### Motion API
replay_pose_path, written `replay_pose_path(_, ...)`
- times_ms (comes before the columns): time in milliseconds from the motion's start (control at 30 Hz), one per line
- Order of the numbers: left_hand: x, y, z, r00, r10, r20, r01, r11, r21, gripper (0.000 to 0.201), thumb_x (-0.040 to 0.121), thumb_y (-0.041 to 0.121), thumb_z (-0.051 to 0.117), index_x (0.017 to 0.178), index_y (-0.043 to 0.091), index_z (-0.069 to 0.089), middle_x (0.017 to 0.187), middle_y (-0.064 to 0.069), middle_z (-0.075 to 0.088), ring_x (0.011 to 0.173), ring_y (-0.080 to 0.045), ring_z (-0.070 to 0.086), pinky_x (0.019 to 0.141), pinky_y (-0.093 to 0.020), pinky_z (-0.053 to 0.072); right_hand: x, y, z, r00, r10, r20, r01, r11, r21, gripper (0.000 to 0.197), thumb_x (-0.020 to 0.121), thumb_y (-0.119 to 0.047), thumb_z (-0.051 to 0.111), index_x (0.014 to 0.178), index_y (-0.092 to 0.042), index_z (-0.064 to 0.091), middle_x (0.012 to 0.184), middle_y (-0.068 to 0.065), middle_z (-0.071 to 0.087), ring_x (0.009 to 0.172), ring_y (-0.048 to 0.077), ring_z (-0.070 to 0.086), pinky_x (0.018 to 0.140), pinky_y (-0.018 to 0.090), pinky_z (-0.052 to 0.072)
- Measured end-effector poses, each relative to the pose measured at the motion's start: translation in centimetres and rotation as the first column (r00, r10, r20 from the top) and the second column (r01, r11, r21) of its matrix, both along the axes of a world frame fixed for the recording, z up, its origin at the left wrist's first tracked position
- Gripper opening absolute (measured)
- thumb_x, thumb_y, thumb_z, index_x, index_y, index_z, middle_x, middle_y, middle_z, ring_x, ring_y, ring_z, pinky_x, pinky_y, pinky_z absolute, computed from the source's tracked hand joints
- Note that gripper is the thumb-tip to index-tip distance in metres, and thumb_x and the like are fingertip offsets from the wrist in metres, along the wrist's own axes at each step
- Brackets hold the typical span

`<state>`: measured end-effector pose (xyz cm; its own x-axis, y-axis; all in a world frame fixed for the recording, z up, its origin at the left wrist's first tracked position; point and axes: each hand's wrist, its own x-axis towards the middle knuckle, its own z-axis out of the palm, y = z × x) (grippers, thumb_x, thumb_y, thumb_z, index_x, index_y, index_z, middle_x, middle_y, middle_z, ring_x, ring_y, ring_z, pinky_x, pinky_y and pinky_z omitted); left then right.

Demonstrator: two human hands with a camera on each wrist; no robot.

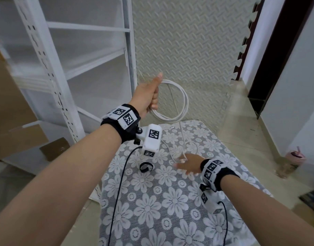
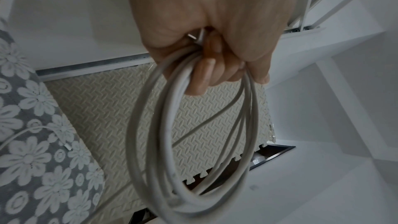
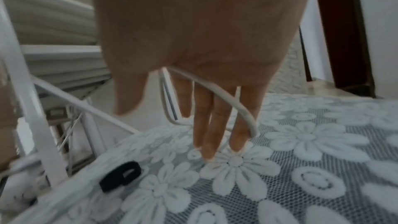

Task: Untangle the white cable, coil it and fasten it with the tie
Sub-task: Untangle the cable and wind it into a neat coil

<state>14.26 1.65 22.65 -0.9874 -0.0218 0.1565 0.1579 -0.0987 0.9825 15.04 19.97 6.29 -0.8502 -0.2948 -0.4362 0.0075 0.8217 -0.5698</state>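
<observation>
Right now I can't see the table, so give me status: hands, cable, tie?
Left hand grips the coiled white cable, held up. Right hand open, loose cable tail across its fingers. Black tie unused on the tablecloth. Nothing blocking.

Ahead of you: floral lace tablecloth [image 1: 170, 210], white metal shelving [image 1: 63, 86] left, embossed foam mat [image 1: 188, 41], pink cup [image 1: 295, 156] right

Right hand [image 3: 193, 43] fingers extended over floral tablecloth [image 3: 312, 159], white cable [image 3: 226, 94] crossing fingers, black tie [image 3: 120, 176] nearby

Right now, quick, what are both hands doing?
Left hand: gripping the white cable coil.
Right hand: open, fingers straight, loose cable running across them.
</observation>
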Motion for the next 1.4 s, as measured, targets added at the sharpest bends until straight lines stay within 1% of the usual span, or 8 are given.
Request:
replay_pose_path(100,0.3,0.4,-0.2,1.000,-0.022,-0.001,0.022,1.000,-0.001,0.051,0.092,0.047,0.055,0.057,0.024,0.026,0.044,0.009,0.021,0.038,-0.009,0.019,0.038,-0.020,0.021,-0.2,0.3,0.3,0.982,-0.176,0.065,0.187,0.915,-0.357,0.059,0.091,-0.060,0.039,0.127,-0.014,0.048,0.124,0.005,0.056,0.106,0.023,0.058,0.082,0.034,0.053)
replay_pose_path(233,0.5,0.4,0.0,0.999,-0.034,0.001,0.034,0.999,0.007,0.051,0.093,0.045,0.054,0.058,0.024,0.025,0.045,0.009,0.020,0.038,-0.009,0.019,0.038,-0.020,0.021,-0.7,1.7,1.0,0.843,-0.395,0.366,0.533,0.510,-0.676,0.034,0.099,-0.029,0.044,0.126,-0.012,0.056,0.122,0.012,0.058,0.096,0.028,0.060,0.078,0.045,0.053)
replay_pose_path(400,0.6,0.6,0.3,0.999,-0.044,-0.003,0.044,0.999,-0.007,0.050,0.092,0.048,0.054,0.059,0.024,0.026,0.046,0.008,0.020,0.039,-0.010,0.019,0.040,-0.021,0.021,-0.7,0.9,0.0,0.933,-0.321,0.162,0.360,0.820,-0.446,0.030,0.093,-0.009,0.054,0.119,-0.023,0.060,0.119,0.007,0.057,0.101,0.021,0.057,0.082,0.039,0.053)
replay_pose_path(767,1.2,0.6,0.8,0.998,-0.063,0.012,0.063,0.998,-0.025,0.052,0.093,0.047,0.054,0.058,0.025,0.024,0.047,0.008,0.018,0.039,-0.010,0.018,0.039,-0.020,0.021,-0.2,-2.5,0.6,0.998,-0.045,-0.050,0.027,0.948,-0.317,0.072,0.085,0.012,0.045,0.144,-0.029,0.033,0.150,0.007,0.032,0.130,0.023,0.042,0.092,0.028,0.044)
replay_pose_path(933,1.3,0.6,0.6,0.997,-0.079,0.000,0.079,0.996,-0.038,0.052,0.093,0.048,0.053,0.057,0.025,0.022,0.047,0.007,0.017,0.040,-0.010,0.017,0.040,-0.021,0.020,0.5,-3.6,1.2,0.992,0.061,-0.109,-0.088,0.961,-0.264,0.043,0.085,-0.007,0.067,0.125,-0.018,0.057,0.127,-0.003,0.051,0.117,0.014,0.048,0.093,0.021,0.036)
replay_pose_path(1167,1.2,0.4,0.4,0.997,-0.080,0.012,0.080,0.996,-0.027,0.053,0.092,0.048,0.055,0.057,0.025,0.022,0.047,0.008,0.017,0.039,-0.009,0.017,0.039,-0.020,0.021,0.2,-4.0,1.6,0.999,-0.031,-0.021,0.017,0.868,-0.495,0.041,0.079,-0.015,0.074,0.097,-0.048,0.057,0.132,-0.007,0.052,0.124,0.020,0.049,0.100,0.035,0.043)
replay_pose_path(1300,1.2,0.3,0.6,0.996,-0.083,0.013,0.084,0.996,-0.021,0.052,0.093,0.047,0.054,0.057,0.025,0.022,0.045,0.009,0.017,0.039,-0.009,0.017,0.039,-0.020,0.021,0.0,-4.3,2.1,0.998,-0.054,-0.024,0.031,0.823,-0.568,0.026,0.081,-0.011,0.071,0.078,-0.038,0.070,0.093,-0.020,0.069,0.095,0.012,0.060,0.091,0.039,0.049)
replay_pose_path(1400,1.2,0.3,0.5,0.996,-0.091,0.017,0.091,0.996,-0.026,0.053,0.093,0.047,0.053,0.057,0.025,0.022,0.046,0.009,0.017,0.040,-0.009,0.017,0.040,-0.021,0.020,-0.1,-4.3,2.2,0.997,-0.070,-0.036,0.039,0.839,-0.543,0.013,0.082,-0.014,0.070,0.080,-0.027,0.071,0.095,-0.016,0.069,0.099,0.019,0.061,0.096,0.045,0.047)
